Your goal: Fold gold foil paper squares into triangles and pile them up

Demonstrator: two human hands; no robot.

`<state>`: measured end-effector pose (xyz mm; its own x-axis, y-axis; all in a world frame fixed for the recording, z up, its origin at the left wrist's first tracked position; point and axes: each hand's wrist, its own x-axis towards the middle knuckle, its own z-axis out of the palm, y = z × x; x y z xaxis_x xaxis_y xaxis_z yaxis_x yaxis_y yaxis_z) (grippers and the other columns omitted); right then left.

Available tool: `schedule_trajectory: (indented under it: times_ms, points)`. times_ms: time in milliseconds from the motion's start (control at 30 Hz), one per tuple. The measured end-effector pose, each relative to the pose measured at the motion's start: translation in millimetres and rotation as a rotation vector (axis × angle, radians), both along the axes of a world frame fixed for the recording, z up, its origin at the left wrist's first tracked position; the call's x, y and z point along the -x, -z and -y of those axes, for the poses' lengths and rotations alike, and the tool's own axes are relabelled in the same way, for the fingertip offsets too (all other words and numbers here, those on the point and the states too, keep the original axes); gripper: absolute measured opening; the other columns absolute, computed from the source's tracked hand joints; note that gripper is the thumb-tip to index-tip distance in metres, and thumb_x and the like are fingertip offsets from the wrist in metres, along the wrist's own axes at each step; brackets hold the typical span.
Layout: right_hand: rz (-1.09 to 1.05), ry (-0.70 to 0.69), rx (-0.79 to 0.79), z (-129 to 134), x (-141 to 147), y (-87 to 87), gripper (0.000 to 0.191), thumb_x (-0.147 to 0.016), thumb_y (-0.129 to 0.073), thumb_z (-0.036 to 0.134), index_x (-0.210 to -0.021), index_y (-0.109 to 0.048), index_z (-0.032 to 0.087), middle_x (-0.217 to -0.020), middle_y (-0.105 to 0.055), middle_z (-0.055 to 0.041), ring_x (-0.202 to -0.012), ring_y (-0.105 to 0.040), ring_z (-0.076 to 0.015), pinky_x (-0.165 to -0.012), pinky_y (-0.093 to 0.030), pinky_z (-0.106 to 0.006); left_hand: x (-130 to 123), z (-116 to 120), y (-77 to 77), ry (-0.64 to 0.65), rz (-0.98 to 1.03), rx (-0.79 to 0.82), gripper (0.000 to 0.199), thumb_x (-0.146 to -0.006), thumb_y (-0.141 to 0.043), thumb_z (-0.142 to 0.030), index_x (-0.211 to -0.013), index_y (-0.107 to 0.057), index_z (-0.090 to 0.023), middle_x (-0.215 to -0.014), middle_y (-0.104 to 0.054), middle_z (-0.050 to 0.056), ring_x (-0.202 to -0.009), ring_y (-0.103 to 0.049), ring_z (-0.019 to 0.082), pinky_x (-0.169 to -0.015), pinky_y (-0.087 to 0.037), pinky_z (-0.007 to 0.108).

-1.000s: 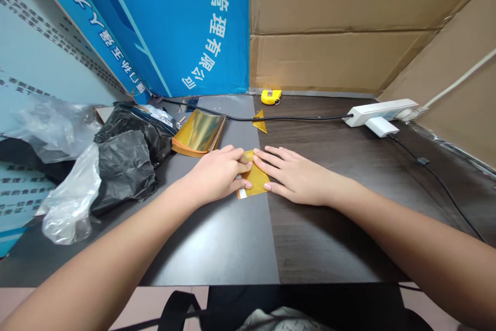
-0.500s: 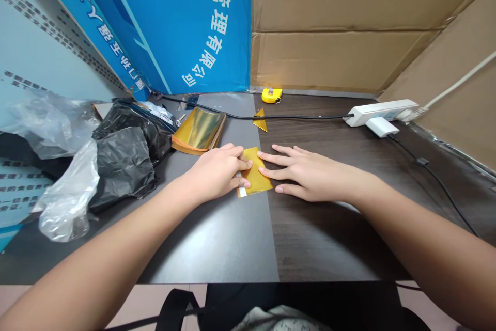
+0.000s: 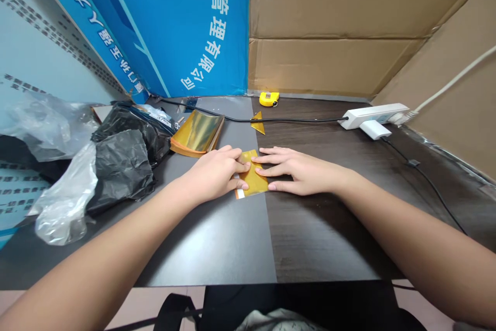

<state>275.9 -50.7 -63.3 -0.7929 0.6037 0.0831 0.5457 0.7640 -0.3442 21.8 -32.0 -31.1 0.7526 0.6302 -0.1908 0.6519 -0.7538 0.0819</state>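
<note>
Gold sheet (image 3: 256, 181) on the counter (image 3: 217, 248) — likely light, slick, easily creased; best held by its edges.
Left hand (image 3: 217, 173) presses its nine-o'clock side, pinch unclear; right hand (image 3: 302, 170) spread, ungrasping, at three — gold stack (image 3: 198, 132) beyond, at ten.

Right hand (image 3: 300, 171) farther over the gold sheet (image 3: 258, 182) (thumb (image 3: 282, 186) nearer its edge) than just before

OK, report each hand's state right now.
Left hand: open, fingers partly curled, touching the gold sheet.
Right hand: open, fingers spread, touching the gold sheet too.
</note>
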Motion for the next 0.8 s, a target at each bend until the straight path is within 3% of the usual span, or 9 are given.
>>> schedule_trajectory:
  times_ms: [133,233,400,600,800]
  points:
    - [0.018,0.209,-0.046,3.2,7.7,9.2,0.047,-0.104,-0.047,0.038,-0.146,-0.057,0.02,-0.152,-0.054,-0.0047,-0.151,-0.035,-0.036,-0.121,-0.031,-0.067,0.3,1.3,-1.8,0.018,0.005,0.015,0.029,-0.094,-0.069,-0.037,-0.12,-0.073,-0.025,-0.113,-0.063,0.006,-0.109,-0.056,0.025,-0.09,-0.047,0.037]
    - [0.012,0.262,-0.087,5.6,12.3,9.8,0.053,-0.098,-0.058,0.046,-0.145,-0.059,0.021,-0.15,-0.057,-0.0043,-0.15,-0.036,-0.0367,-0.121,-0.029,-0.067,-0.3,1.5,-3.1,0.002,0.001,0.025,0.027,-0.094,-0.068,-0.036,-0.118,-0.074,-0.024,-0.114,-0.062,0.007,-0.111,-0.056,0.026,-0.093,-0.047,0.038]
    - [0.04,0.242,-0.022,5.2,12.3,7.4,0.07,-0.093,-0.063,0.056,-0.153,-0.049,0.022,-0.159,-0.045,-0.0042,-0.152,-0.03,-0.0381,-0.122,-0.029,-0.066,-0.2,1.3,-3.4,0.0,0.005,0.041,0.026,-0.094,-0.068,-0.035,-0.116,-0.074,-0.023,-0.113,-0.062,0.007,-0.113,-0.055,0.026,-0.096,-0.047,0.037]
    - [0.13,0.198,0.086,1.2,7.7,-0.2,0.092,-0.087,-0.063,0.071,-0.16,-0.036,0.022,-0.167,-0.029,-0.0082,-0.157,-0.013,-0.044,-0.124,-0.017,-0.07,1.7,0.3,0.5,0.006,0.019,0.016,0.027,-0.093,-0.069,-0.038,-0.117,-0.073,-0.025,-0.113,-0.062,0.007,-0.112,-0.056,0.026,-0.093,-0.046,0.036]
    - [0.226,0.17,0.125,-3.5,1.2,0.1,0.123,-0.077,-0.058,0.087,-0.165,-0.016,0.012,-0.17,-0.01,-0.016,-0.157,-0.005,-0.0451,-0.125,-0.01,-0.069,3.4,-2.0,4.6,0.036,0.058,-0.007,0.034,-0.092,-0.07,-0.04,-0.122,-0.073,-0.023,-0.109,-0.063,0.006,-0.107,-0.056,0.025,-0.092,-0.046,0.036]
